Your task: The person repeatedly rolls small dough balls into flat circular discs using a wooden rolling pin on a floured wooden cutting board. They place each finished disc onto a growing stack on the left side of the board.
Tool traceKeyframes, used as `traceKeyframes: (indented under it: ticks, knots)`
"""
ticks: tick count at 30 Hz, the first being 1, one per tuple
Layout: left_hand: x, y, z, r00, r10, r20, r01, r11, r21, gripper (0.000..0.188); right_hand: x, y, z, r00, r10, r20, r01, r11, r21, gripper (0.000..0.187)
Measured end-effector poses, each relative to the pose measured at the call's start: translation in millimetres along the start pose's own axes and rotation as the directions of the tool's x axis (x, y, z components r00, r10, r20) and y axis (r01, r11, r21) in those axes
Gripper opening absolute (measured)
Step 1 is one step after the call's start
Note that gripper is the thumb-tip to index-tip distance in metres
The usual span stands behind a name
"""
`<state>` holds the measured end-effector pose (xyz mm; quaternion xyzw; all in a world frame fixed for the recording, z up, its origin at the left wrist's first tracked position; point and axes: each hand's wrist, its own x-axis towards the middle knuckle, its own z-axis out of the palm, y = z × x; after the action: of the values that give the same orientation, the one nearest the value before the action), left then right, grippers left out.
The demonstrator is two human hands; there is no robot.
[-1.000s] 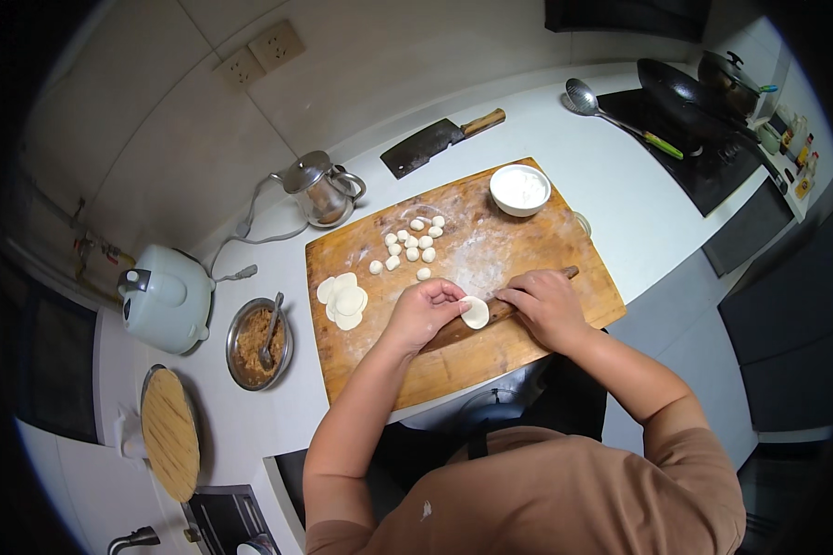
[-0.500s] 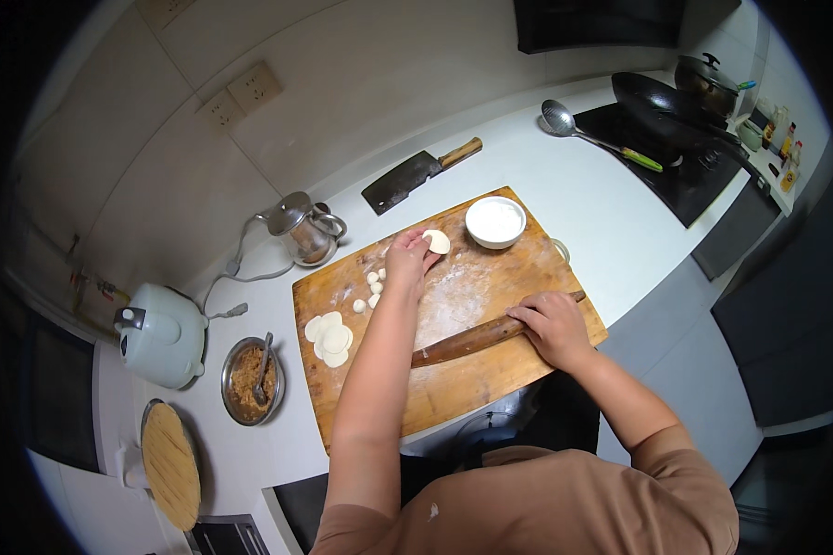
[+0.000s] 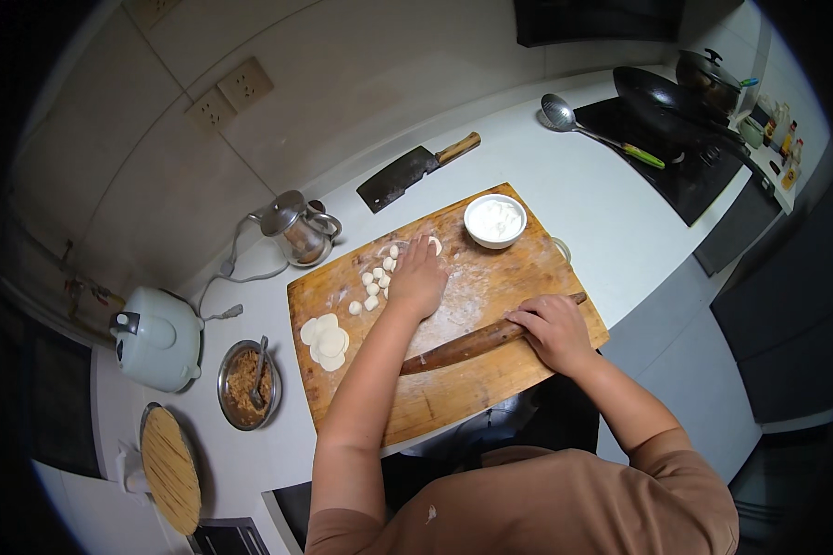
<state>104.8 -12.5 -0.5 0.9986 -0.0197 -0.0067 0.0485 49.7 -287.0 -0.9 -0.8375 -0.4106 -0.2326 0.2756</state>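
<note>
My left hand (image 3: 419, 280) lies flat with its fingers stretched out over the floured wooden board (image 3: 453, 398). A round dough wrapper (image 3: 435, 246) shows partly beside its fingertips. Several small dough pieces (image 3: 371, 302) are scattered just left of that hand. Near the board's right side, my right hand (image 3: 557, 331) grips one end of a dark wooden rolling pin (image 3: 463, 346), which rests slantwise on the board. Rolled dough wrappers (image 3: 325, 341) overlap in a pile at the board's left edge. A white bowl of flour (image 3: 495, 222) stands on the far right part.
Behind the board lies a cleaver (image 3: 407, 180). A kettle (image 3: 298, 229), a pale green appliance (image 3: 160, 339) and a metal bowl of filling with a spoon (image 3: 248, 384) stand left. A round tray (image 3: 169, 470) is lower left; a skimmer (image 3: 558, 113) and wok (image 3: 662, 97) are far right.
My left hand has come down from holding up a dough wrapper and now lies flat on the board, its fingers covering part of a wrapper. My right hand stays on the rolling pin.
</note>
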Motion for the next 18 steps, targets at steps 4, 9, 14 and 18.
traceKeyframes:
  ticks: [4, 9, 14, 18]
  knots:
    - [-11, -1, -5, 0.995, -0.029, 0.092, 0.028, 0.999, 0.018, 0.068, 0, 1, 0, 1.000, 0.004, -0.001, -0.004, 1.000, 0.000, 0.028]
    - [-49, 3, -18, 0.980, 0.077, 0.183, -0.091, 0.994, 0.067, 0.071, -1, 1, 0, 1.000, 0.007, -0.001, -0.007, 1.000, 0.000, 0.027]
    - [-59, -9, -11, 0.994, 0.029, 0.102, -0.044, 0.987, 0.155, 0.072, 0, 1, 1, 1.000, -0.011, -0.004, 0.011, 1.000, 0.017, 0.027]
    - [-26, -4, -15, 0.988, -0.126, 0.093, 0.109, 0.980, 0.167, 0.076, 0, 0, -1, 1.000, -0.002, 0.013, 0.002, 1.000, -0.002, 0.026]
